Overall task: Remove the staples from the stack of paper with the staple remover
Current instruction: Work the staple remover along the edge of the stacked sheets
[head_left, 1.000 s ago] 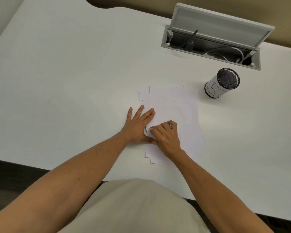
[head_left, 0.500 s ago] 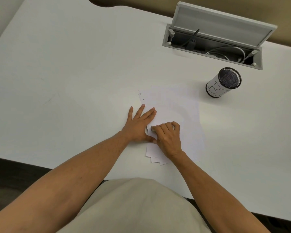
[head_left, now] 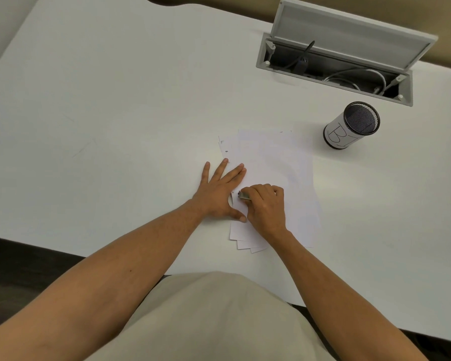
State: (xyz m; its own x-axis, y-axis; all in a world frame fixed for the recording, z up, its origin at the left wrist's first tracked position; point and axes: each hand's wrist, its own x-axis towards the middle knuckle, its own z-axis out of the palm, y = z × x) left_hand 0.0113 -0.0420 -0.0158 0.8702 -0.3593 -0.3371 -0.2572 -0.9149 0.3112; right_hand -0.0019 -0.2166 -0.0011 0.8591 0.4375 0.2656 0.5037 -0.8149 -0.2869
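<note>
A loosely fanned stack of white paper [head_left: 276, 162] lies on the white table in front of me. My left hand [head_left: 219, 191] rests flat with fingers spread on the stack's left edge, pressing it down. My right hand [head_left: 264, 207] is closed around a small metal staple remover [head_left: 244, 195]. Its tip pokes out past my fingers and sits at the paper's left margin, just right of my left hand. A staple cannot be made out under the tip. Small dark marks show near the stack's top left corner.
A mesh pen cup [head_left: 350, 126] wrapped in white paper stands to the far right of the stack. Behind it an open cable hatch [head_left: 333, 66] with cords sits in the table [head_left: 115, 100]. The table's near edge runs just above my lap.
The staple remover's tip now shows beyond my right fingers; earlier it was mostly hidden. Both hands stay in nearly the same place on the stack.
</note>
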